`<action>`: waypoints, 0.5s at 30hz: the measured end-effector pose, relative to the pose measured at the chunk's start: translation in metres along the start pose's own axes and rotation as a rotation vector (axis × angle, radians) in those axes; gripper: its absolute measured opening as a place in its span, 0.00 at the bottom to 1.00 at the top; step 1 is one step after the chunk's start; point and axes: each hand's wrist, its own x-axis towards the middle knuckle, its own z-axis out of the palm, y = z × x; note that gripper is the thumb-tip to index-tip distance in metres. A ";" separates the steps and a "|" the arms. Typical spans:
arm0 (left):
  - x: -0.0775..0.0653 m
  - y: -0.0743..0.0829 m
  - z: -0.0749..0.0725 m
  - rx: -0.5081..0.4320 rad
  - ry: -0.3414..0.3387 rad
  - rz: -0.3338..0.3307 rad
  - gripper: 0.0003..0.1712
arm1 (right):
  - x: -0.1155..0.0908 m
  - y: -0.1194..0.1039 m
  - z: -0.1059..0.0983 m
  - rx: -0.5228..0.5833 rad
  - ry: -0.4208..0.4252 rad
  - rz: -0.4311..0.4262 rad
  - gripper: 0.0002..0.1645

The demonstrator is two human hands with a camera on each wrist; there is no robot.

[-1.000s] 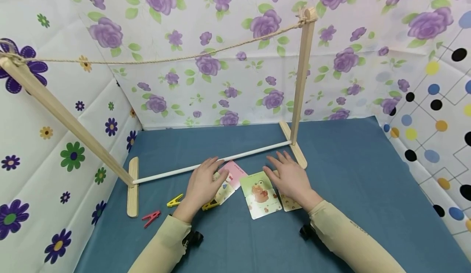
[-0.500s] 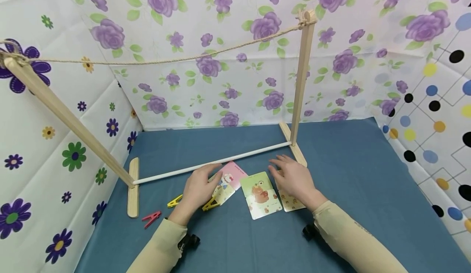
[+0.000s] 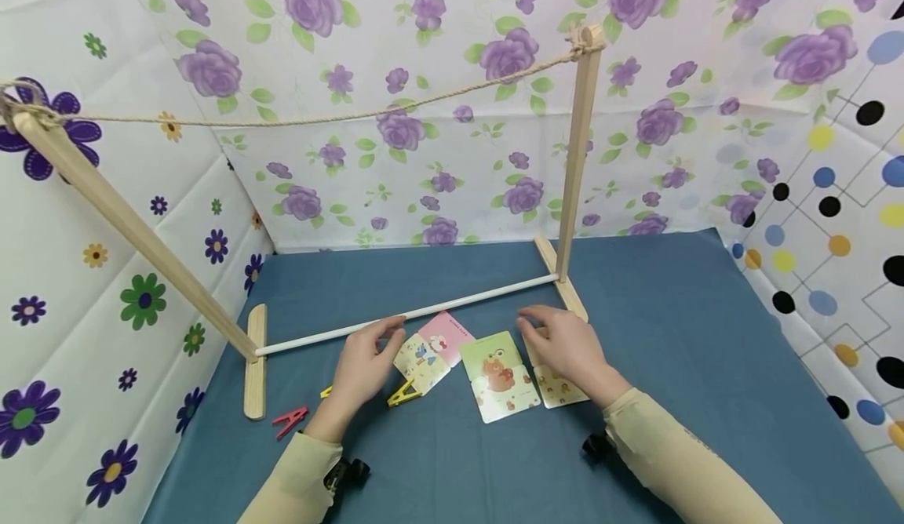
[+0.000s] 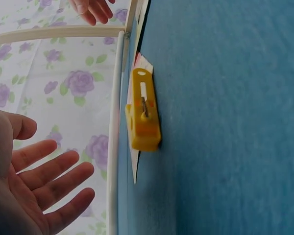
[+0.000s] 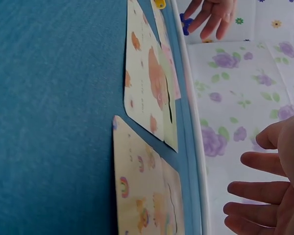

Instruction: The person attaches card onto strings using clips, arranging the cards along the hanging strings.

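Note:
My left hand (image 3: 362, 365) hovers left of a pink and yellow cartoon card (image 3: 434, 345), its fingers loosely bent and holding nothing. A yellow clothespin (image 3: 404, 393) lies at that card's lower corner; the left wrist view shows this clothespin (image 4: 146, 115) close up. Another yellow clothespin (image 3: 326, 391) is mostly hidden behind the left hand, and a red clothespin (image 3: 289, 420) lies farther left. My right hand (image 3: 567, 354), relaxed, hangs above a cream card (image 3: 554, 383) and partly covers it. Between the hands lies a green and white bear card (image 3: 500, 376).
Two wooden posts, left (image 3: 134, 234) and right (image 3: 581, 163), stand on flat feet with a rope (image 3: 318, 120) strung between their tops. A white rod (image 3: 480, 295) joins them low, behind the cards. Blue cloth (image 3: 671, 336) covers the table; floral sheets (image 3: 424, 38) surround it.
My left hand has drawn back to the left, uncovering more of the pink and yellow card and covering more of one yellow clothespin. The right hand has shifted slightly right and its fingers have bent a little.

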 end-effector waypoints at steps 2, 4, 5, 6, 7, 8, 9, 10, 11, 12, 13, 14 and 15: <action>0.000 -0.001 -0.002 -0.015 0.008 -0.003 0.20 | 0.001 0.001 -0.001 0.007 0.005 0.009 0.21; -0.001 -0.002 -0.003 -0.026 0.012 0.002 0.20 | 0.001 0.001 -0.001 0.011 0.007 0.019 0.20; -0.001 -0.003 -0.004 -0.030 0.014 0.004 0.19 | 0.002 0.002 -0.001 0.013 0.006 0.022 0.20; -0.001 -0.003 -0.005 -0.035 0.013 0.007 0.19 | 0.002 0.002 -0.001 0.017 0.002 0.025 0.20; -0.002 -0.004 -0.005 -0.039 0.013 0.009 0.19 | 0.002 0.002 -0.001 0.021 -0.002 0.025 0.20; -0.002 -0.005 -0.006 -0.043 0.013 0.010 0.19 | 0.002 0.003 -0.001 0.026 -0.007 0.026 0.20; -0.003 -0.006 -0.006 -0.046 0.014 0.012 0.19 | 0.002 0.003 -0.001 0.031 -0.012 0.027 0.21; -0.003 -0.007 -0.006 -0.052 0.016 0.011 0.19 | 0.002 0.003 -0.001 0.034 -0.017 0.028 0.21; -0.004 -0.007 -0.006 -0.057 0.019 0.012 0.19 | 0.001 0.003 -0.002 0.040 -0.020 0.029 0.21; -0.004 -0.008 -0.006 -0.060 0.023 0.011 0.19 | 0.001 0.003 -0.002 0.046 -0.020 0.029 0.21; -0.005 -0.009 -0.007 -0.062 0.027 0.011 0.19 | 0.001 0.004 -0.002 0.050 -0.018 0.028 0.22; -0.005 -0.009 -0.008 -0.064 0.032 0.012 0.18 | 0.001 0.004 -0.003 0.054 -0.014 0.026 0.21; -0.006 -0.009 -0.008 -0.066 0.036 0.013 0.18 | 0.001 0.004 -0.003 0.059 -0.007 0.024 0.21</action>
